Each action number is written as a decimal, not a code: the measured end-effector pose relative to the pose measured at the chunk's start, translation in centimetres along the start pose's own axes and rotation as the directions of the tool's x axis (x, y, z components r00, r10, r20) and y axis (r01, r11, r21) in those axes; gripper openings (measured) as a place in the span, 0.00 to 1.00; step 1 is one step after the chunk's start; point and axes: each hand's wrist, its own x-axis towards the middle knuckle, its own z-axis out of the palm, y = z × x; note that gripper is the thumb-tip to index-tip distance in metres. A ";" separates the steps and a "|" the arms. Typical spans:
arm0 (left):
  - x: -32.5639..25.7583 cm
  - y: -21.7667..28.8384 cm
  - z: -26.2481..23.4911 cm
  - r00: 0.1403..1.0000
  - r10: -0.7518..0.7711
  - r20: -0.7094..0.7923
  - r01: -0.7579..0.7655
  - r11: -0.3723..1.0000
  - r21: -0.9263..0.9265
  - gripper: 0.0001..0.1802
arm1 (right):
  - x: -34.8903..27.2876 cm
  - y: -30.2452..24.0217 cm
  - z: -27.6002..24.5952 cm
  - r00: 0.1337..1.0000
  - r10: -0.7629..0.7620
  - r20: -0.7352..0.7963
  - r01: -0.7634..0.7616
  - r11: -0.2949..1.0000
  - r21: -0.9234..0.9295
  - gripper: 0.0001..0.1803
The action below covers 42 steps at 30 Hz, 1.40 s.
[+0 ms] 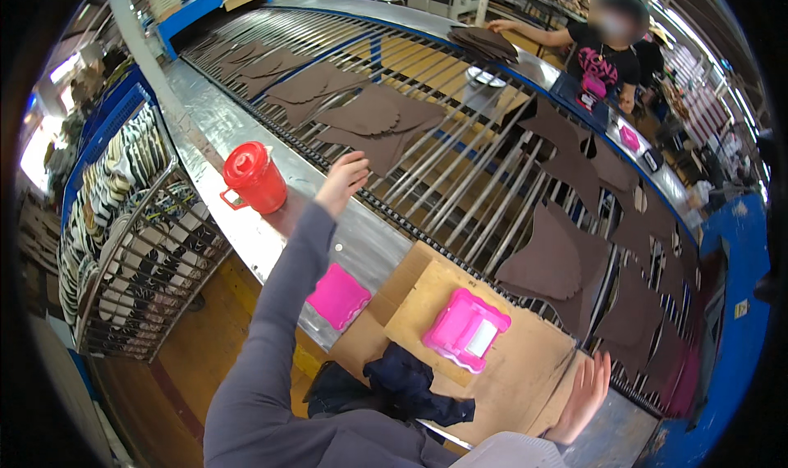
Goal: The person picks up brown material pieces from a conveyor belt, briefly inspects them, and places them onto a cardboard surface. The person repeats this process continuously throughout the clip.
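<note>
My left hand [343, 182] reaches out over the near edge of a roller conveyor, fingers stretched and slightly bent with nothing seen in them. Just past its fingertips lie overlapping dark brown cut pieces [361, 111], some with a scalloped edge. At the lower right my right hand [584, 394] is raised, palm up and fingers extended, beside the conveyor's near rail. Closest to it on the rollers are more brown pieces [546, 255]. Between my hands, a pink plastic box [468, 330] with a white label sits on a cardboard-covered board [406, 316].
A red lidded jug [254, 178] and a pink tray [338, 296] stand on the metal ledge. Dark cloth [402, 382] lies close to my body. A wire basket [156, 263] of striped pieces is at left. Across the conveyor, a person [603, 66] touches a brown stack [484, 43].
</note>
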 end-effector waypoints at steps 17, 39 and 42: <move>9.8 1.7 2.2 0.967 0.254 -0.007 -0.245 0.924 -0.294 0.23 | -6.6 -2.7 0.5 0.981 0.005 -0.192 -0.008 1.000 -0.017 0.21; -27.9 4.8 10.7 0.742 0.636 0.211 -0.512 0.742 -0.433 0.39 | -6.9 -7.3 17.7 0.788 -0.372 0.490 0.472 0.877 -0.093 0.17; -26.4 5.2 9.0 0.726 0.656 0.204 -0.652 0.752 -0.098 0.31 | -5.4 -7.4 16.9 0.740 -0.448 0.501 0.547 0.835 -0.061 0.18</move>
